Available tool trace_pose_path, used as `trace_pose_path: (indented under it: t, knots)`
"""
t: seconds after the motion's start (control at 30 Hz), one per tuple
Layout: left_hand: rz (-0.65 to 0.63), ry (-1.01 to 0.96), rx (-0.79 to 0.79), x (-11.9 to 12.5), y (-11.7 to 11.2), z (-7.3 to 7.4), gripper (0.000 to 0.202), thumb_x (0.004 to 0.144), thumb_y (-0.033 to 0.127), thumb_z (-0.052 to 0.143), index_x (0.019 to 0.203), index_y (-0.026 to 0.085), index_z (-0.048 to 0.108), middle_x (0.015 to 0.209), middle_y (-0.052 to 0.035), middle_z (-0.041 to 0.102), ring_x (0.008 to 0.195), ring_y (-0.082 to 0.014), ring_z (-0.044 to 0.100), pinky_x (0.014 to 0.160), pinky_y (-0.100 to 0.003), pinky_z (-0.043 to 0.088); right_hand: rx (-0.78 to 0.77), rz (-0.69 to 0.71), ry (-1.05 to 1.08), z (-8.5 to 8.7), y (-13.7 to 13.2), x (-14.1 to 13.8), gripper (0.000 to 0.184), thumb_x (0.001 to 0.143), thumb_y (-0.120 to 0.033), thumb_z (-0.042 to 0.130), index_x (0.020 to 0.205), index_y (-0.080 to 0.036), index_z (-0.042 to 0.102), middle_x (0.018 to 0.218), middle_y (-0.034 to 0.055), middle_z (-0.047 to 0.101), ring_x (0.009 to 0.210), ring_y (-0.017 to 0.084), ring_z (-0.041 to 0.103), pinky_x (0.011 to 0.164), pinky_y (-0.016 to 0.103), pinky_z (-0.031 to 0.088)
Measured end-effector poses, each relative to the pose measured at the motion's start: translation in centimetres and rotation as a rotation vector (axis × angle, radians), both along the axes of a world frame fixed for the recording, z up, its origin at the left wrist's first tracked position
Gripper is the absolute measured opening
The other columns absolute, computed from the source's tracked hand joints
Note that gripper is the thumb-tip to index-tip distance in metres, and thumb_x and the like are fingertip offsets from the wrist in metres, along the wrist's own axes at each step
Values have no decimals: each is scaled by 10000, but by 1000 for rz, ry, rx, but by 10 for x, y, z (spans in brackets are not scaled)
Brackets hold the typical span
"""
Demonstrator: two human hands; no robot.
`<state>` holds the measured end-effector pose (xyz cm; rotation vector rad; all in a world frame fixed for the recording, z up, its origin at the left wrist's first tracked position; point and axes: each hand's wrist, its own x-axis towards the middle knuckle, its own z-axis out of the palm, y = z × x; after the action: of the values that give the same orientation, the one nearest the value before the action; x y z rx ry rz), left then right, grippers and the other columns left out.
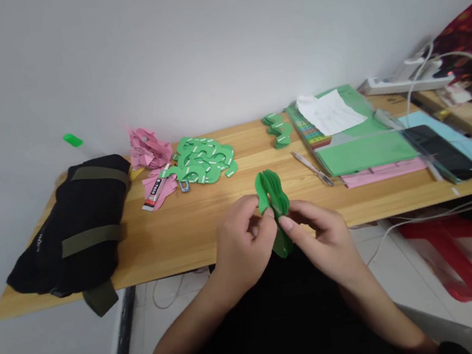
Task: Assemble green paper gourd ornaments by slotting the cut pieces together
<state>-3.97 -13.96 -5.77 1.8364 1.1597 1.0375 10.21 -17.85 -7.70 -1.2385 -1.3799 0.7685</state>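
Observation:
Both hands hold a green paper piece, a stack of wavy-edged layers fanned open, over the front edge of the wooden table. My left hand pinches its left side with fingers curled. My right hand pinches its right side with the thumb on top. A pile of green cut paper shapes with white tabs lies further back. A smaller stack of green shapes sits behind the held piece.
A black bag lies at the table's left end. Crumpled pink paper and a glue tube sit beside the green pile. Scissors, green and pink paper sheets, a phone and a power strip lie right. A red stool stands below.

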Motion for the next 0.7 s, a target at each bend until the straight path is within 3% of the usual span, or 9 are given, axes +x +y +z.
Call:
trace_pose_path:
  t: [0.1,0.23,0.37,0.43,0.53,0.6,0.7]
  knots:
    - [-2,4,2,2,-2,1,119,839,186,509,746,182,582,682,18,560,607,-104,528,543,-217,419,-4,42,-33,3,1,-1,121,858,-258,627,927,-181,689,746,4,673,648,112,601,605,219,502]
    - [-37,-56,-87,-4,2,2,132,845,201,514,871,192,643,843,-18,669,703,-133,625,577,-224,481,-98,40,111,-3,3,2,167,889,-297,585,842,-195,708,732,8,677,649,121,598,593,223,492]
    - [-33,-54,-209,-18,16,5,156,851,265,530,823,181,658,734,-11,670,592,-131,612,505,-221,461,-219,-48,265,-8,5,8,192,807,-334,675,676,-193,684,610,-8,605,538,101,518,476,203,428]
    - [-13,-1,-181,-26,25,6,129,823,289,589,841,179,654,768,-13,680,577,-118,600,478,-205,439,-275,-36,359,-7,7,9,178,772,-345,707,668,-202,692,606,-12,615,521,98,523,468,202,435]
    - [-38,155,44,-30,33,5,207,782,261,662,975,193,633,944,-31,680,669,-124,624,539,-217,483,-323,46,488,-5,7,9,109,772,-343,714,769,-236,737,634,-13,665,548,111,595,498,206,479]
    - [-61,285,281,-29,32,4,246,796,204,648,1038,200,602,1036,-55,658,874,-178,644,728,-299,541,-318,67,521,-4,7,7,89,774,-318,716,824,-254,752,644,-14,685,571,116,622,511,203,490]
    - [-17,441,594,-20,24,3,290,826,131,606,1108,183,560,1140,-106,625,1111,-249,572,959,-430,473,-276,25,497,-2,6,4,71,771,-277,720,830,-259,756,660,-22,693,561,95,599,504,185,473]
